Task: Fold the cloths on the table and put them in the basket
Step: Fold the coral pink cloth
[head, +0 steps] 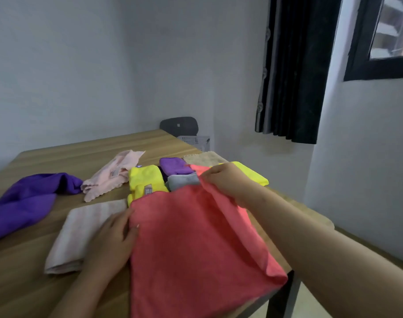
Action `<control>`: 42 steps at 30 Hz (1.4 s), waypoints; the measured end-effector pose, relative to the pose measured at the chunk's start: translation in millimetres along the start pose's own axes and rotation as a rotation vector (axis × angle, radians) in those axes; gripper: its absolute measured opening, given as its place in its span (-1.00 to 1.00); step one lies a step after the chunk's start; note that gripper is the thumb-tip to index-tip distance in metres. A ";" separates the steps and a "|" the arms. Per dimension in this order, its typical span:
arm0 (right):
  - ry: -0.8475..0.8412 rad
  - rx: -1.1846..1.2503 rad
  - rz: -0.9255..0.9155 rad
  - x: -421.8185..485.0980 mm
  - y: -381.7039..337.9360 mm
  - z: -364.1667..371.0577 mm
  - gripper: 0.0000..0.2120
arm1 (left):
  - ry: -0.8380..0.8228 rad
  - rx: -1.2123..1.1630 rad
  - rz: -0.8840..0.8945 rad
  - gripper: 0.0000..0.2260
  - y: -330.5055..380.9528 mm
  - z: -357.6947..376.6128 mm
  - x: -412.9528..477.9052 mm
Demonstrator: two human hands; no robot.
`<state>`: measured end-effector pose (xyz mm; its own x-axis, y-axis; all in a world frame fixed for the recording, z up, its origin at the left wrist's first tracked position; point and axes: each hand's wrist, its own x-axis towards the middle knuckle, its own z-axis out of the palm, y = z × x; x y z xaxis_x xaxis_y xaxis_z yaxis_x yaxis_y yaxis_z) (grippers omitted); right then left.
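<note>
Worktop (24, 271): the red cloth (191, 237) lies at its near right with its long axis running 6 to 12 o'clock and its near end overhanging the edge. The right hand (221, 180) is the nearer to the cloth's far corner at 1 o'clock, and its fingers are clenched on that lifted corner. The left hand (113, 237) rests at 9 o'clock, its fingers straight on the side edge.

Red cloth (191, 237) spread on worktop (58, 152). L hand (113, 237) lies flat on its left edge; R hand (223, 180) pinches the far right corner, lifted a bit. To the left: pale folded cloth (81, 235), pink scalloped cloth (113, 175), big purple cloth (28, 198). Behind: yellow cloth (145, 180), small purple cloth (175, 166), grey cloth (182, 181), beige cloth (207, 158), 2nd yellow cloth (253, 174). White basket (197, 141) sits past the far corner, by dark chair back (178, 126).
</note>
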<state>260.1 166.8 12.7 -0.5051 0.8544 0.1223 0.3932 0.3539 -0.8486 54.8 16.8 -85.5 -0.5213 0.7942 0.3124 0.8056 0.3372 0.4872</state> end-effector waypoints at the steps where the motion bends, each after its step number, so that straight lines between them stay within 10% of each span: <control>1: -0.024 0.001 -0.035 -5.3 -8.3 12.0 -0.81 | 0.000 -0.022 -0.015 -0.59 3.1 -0.9 -1.0; 10: -0.268 -0.089 -0.138 -26.8 -12.0 112.3 -0.76 | 0.014 -0.215 -0.098 -0.71 21.8 -4.7 -7.0; 16: -0.113 0.245 -0.114 -25.5 -19.2 111.0 -0.80 | -0.003 -0.410 -0.185 -0.73 23.0 -7.6 -2.5; 21: -0.403 0.172 -0.012 -29.2 -11.3 89.4 -0.75 | 0.026 -0.489 -0.318 -0.59 19.1 -3.8 0.7; 28: 0.305 -0.160 0.003 -3.2 35.2 67.1 -0.85 | 0.034 -0.420 -0.302 -0.63 20.9 -1.7 -0.9; 42: 0.318 -0.044 0.058 3.0 73.0 63.5 -0.84 | 0.151 -0.557 -0.262 -0.83 41.2 -4.9 51.3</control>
<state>238.5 171.1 -81.5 -0.2183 0.9471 0.2353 0.4505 0.3116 -0.8366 59.8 68.9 -45.3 -0.7484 0.6268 0.2169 0.3997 0.1652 0.9017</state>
